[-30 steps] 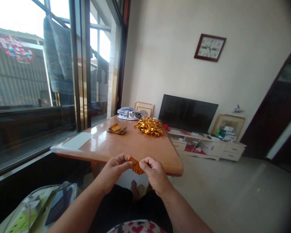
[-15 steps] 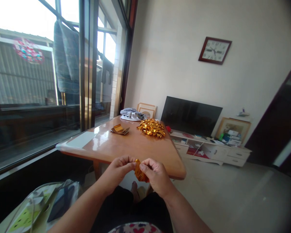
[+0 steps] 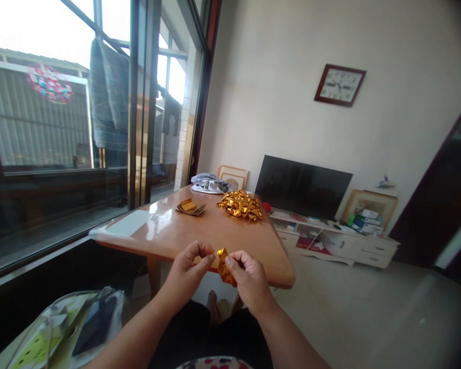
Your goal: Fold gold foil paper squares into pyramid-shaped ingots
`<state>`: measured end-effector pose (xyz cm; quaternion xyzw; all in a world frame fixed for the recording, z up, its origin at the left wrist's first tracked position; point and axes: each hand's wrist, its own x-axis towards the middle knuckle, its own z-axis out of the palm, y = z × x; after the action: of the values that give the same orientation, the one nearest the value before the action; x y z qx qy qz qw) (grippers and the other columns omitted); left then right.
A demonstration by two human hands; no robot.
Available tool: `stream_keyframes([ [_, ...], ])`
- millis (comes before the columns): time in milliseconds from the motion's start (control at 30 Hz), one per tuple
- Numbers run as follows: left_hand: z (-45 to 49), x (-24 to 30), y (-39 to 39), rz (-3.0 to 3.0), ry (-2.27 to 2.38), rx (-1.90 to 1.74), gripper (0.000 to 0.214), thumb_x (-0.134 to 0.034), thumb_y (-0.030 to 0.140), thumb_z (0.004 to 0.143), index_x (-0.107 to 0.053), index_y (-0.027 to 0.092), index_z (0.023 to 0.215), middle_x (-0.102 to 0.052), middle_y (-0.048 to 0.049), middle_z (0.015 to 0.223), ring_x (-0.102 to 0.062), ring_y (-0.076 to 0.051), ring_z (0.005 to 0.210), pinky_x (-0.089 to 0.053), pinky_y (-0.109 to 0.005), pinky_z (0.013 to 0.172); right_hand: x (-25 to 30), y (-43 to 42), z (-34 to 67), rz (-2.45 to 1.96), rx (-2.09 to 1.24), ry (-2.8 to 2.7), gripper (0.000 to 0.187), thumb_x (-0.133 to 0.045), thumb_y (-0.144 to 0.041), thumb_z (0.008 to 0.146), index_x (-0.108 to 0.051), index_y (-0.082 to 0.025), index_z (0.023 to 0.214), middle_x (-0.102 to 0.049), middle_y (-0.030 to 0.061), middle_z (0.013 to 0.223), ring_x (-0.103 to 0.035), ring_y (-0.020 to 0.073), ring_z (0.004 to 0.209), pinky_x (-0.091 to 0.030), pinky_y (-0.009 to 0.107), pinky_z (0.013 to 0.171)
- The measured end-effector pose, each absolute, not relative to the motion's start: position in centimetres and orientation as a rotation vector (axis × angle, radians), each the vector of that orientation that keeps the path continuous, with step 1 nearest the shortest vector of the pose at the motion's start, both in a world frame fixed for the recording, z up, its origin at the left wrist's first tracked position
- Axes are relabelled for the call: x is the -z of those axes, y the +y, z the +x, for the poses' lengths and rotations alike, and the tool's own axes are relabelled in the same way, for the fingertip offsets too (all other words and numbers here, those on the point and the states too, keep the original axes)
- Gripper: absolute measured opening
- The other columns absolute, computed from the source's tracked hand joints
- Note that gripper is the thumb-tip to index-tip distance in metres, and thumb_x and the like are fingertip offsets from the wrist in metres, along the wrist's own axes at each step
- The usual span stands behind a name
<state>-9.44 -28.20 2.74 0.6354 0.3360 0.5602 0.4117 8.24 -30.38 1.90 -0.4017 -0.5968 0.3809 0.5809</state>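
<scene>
My right hand (image 3: 249, 274) pinches a small folded piece of gold foil paper (image 3: 226, 270) between thumb and fingers, over the table's near edge. Its shiny upper end points toward my left hand (image 3: 192, 266). The left fingers are curled, thumb and forefinger tips close together beside that end; whether they touch it, I cannot tell. Farther back on the wooden table (image 3: 169, 241) lies a heap of crumpled, folded gold foil pieces (image 3: 241, 206). To its left sits a small stack of flat foil paper sheets (image 3: 190, 206), brown-edged with gold on top.
Folded cloth (image 3: 209, 183) lies at the table's far end. A white sheet (image 3: 128, 223) is on its left corner. Beyond stands a low white cabinet (image 3: 338, 241) with a television (image 3: 303, 184). Lower left, a surface holds a dark tablet-like object (image 3: 96, 323). Windows line the left.
The foil piece in my right hand now shows more of its upper end. My left fingertips have drawn slightly left, away from its middle. The heap and stack look unchanged.
</scene>
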Motion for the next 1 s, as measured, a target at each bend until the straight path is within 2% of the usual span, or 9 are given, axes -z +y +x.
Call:
stream_keyframes([
  [67,-9.3,-2.4,-28.1,1.728,0.957,-1.480,0.020,-0.067,0.039,0.087,-0.065,0.019,0.088,-0.065,-0.0029,0.084,-0.061,-0.018,0.080,-0.047,-0.027,0.066,-2.1,-30.5,8.2,-0.963,-0.789,-1.420,0.030,-0.066,-0.047,0.091,-0.065,-0.017,0.086,-0.059,-0.0016,0.065,-0.050,0.0114,0.057,-0.042,0.023,0.054],
  [167,-9.1,-2.1,-28.0,1.889,1.049,-1.565,0.019,-0.067,0.038,0.087,-0.069,0.019,0.088,-0.069,-0.0047,0.088,-0.064,-0.022,0.088,-0.049,-0.032,0.076,-2.2,-30.5,8.0,-1.000,-0.666,-1.453,0.029,-0.064,-0.046,0.092,-0.066,-0.018,0.086,-0.062,0.0003,0.070,-0.054,0.0131,0.060,-0.045,0.024,0.056],
  [233,-8.9,-2.2,-28.0,1.951,1.082,-1.606,0.019,-0.068,0.038,0.087,-0.072,0.020,0.087,-0.070,-0.0046,0.086,-0.065,-0.022,0.088,-0.048,-0.035,0.081,-2.0,-30.5,7.9,-1.023,-0.574,-1.477,0.028,-0.063,-0.045,0.093,-0.067,-0.018,0.086,-0.066,0.0026,0.075,-0.059,0.0156,0.067,-0.048,0.025,0.061],
  [400,-8.6,-2.4,-28.1,1.973,1.114,-1.609,0.020,-0.067,0.038,0.087,-0.074,0.020,0.084,-0.072,-0.0040,0.083,-0.065,-0.022,0.085,-0.046,-0.035,0.080,-1.3,-30.2,7.7,-1.048,-0.431,-1.538,0.024,-0.061,-0.041,0.095,-0.068,-0.019,0.087,-0.069,0.0042,0.082,-0.064,0.0195,0.081,-0.050,0.028,0.071],
  [633,-8.3,-2.5,-28.4,2.023,1.249,-1.645,0.019,-0.066,0.035,0.086,-0.071,0.021,0.073,-0.071,-0.0019,0.077,-0.062,-0.021,0.078,-0.042,-0.034,0.077,-1.6,-30.5,7.1,-1.051,-0.232,-1.580,0.019,-0.061,-0.033,0.095,-0.067,-0.021,0.082,-0.066,0.0032,0.082,-0.061,0.0196,0.082,-0.047,0.030,0.074],
  [833,-8.0,-2.8,-28.7,2.098,1.414,-1.642,0.016,-0.067,0.033,0.084,-0.071,0.023,0.073,-0.070,-0.0017,0.076,-0.060,-0.021,0.079,-0.041,-0.034,0.076,-1.7,-30.6,6.5,-1.072,-0.056,-1.603,0.016,-0.060,-0.024,0.094,-0.065,-0.021,0.080,-0.064,0.0034,0.080,-0.057,0.0208,0.082,-0.042,0.031,0.073],
  [1000,-7.6,-2.5,-28.8,1.944,1.311,-1.653,0.015,-0.069,0.034,0.081,-0.070,0.021,0.073,-0.071,-0.0028,0.080,-0.062,-0.022,0.082,-0.044,-0.035,0.081,-1.8,-30.6,6.5,-1.080,-0.010,-1.600,0.014,-0.060,-0.022,0.095,-0.064,-0.021,0.081,-0.064,0.0034,0.080,-0.056,0.0212,0.082,-0.041,0.032,0.075],
])
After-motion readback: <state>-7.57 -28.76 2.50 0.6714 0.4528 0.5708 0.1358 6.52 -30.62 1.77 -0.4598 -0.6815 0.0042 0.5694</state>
